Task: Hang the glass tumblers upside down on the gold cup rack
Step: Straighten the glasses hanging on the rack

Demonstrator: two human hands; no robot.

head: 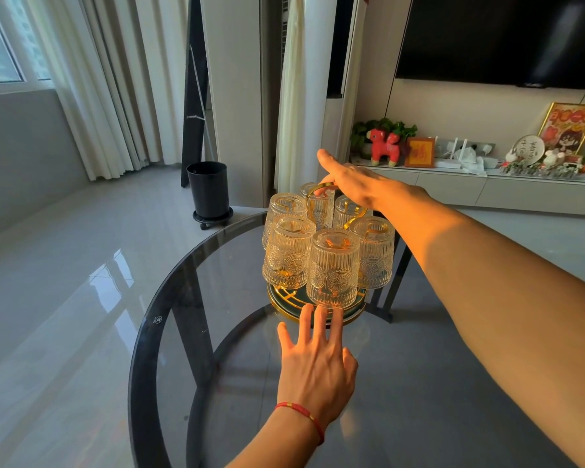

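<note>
Gold wire cup rack [318, 300] with a dark round base sits on the round smoked-glass counter [217, 332], directly ahead of both hands. I count six ribbed, embossed clear glass tumblers [333, 268] on it, all mouth-down, none loose on the counter as far as I see.

Right hand [350, 184] is at the far top of the rack, fingers curled on the gold loop handle [314, 190]; grip looks closed on it, though the fingertips are hidden. Left hand [313, 369] is released, fingers spread flat, tips just short of the base rim on my near side.

The rack's long axis is upright, running between the two hands: right above and beyond, left below and nearer me. I judge hanging is done; any shift or turn pivots on that vertical.
</note>
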